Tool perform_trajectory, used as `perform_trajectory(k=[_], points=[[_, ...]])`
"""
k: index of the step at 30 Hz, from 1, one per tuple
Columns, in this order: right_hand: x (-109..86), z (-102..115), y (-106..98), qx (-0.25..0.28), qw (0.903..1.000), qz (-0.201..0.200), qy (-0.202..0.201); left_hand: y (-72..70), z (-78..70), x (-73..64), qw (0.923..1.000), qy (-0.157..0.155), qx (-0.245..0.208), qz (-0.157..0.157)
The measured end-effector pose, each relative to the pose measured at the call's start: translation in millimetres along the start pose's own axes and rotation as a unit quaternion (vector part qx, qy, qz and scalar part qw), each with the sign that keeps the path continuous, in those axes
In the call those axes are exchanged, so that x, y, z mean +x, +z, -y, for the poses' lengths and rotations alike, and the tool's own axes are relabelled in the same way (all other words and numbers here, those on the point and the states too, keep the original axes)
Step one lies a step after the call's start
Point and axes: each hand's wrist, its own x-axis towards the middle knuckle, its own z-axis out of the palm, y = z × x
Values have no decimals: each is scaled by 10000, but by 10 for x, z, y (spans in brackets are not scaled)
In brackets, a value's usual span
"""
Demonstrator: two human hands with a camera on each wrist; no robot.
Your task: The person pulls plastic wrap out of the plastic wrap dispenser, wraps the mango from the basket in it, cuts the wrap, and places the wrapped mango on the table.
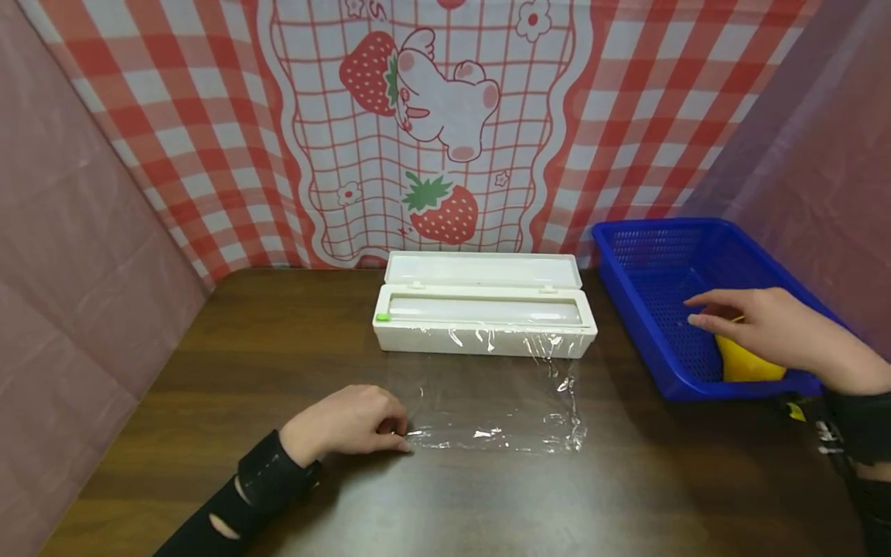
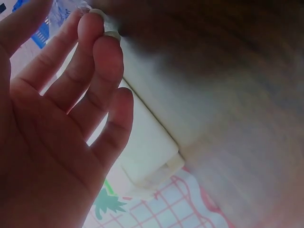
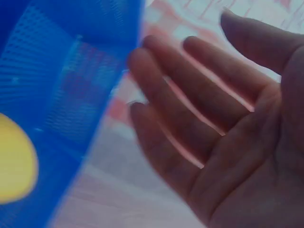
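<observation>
A sheet of clear cling film (image 1: 487,410) runs from a white cling film box (image 1: 480,340) over the brown table. At the sheet's near left corner, my left hand (image 1: 351,422) pinches the film between thumb and fingers; in the left wrist view the film bunches at the fingertips of that hand (image 2: 61,118). Over the blue basket (image 1: 629,309), my right hand (image 1: 773,325) hovers with its fingers apart and nothing held, as the right wrist view of the hand (image 3: 223,133) confirms. Partly hidden under it lies a smooth yellow object (image 1: 748,363), its kind unclear.
The box's white lid (image 1: 480,269) is tipped back toward the red checked cloth (image 1: 390,209). A green slider (image 1: 383,317) sits at the box's left end. Pink cloth (image 1: 83,209) hangs on both sides of the table (image 1: 278,340).
</observation>
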Motion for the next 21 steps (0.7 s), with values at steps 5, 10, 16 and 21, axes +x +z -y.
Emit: perform_trajectory(k=[5,10,16,21], points=[[162,-405,-11,652,9963,328,448,4,-19,-5,10000,-37,49,-6],[273,-728,-27,1079,9904,609,606,5,-37,1,10000,16,34,-60],[381,-976,26,783,9870,1116,855,7,-39,11,9999,77,62,-95],[401,-1158,75,657,9826,1466,931,13,-35,10,9999,44,69,-69]])
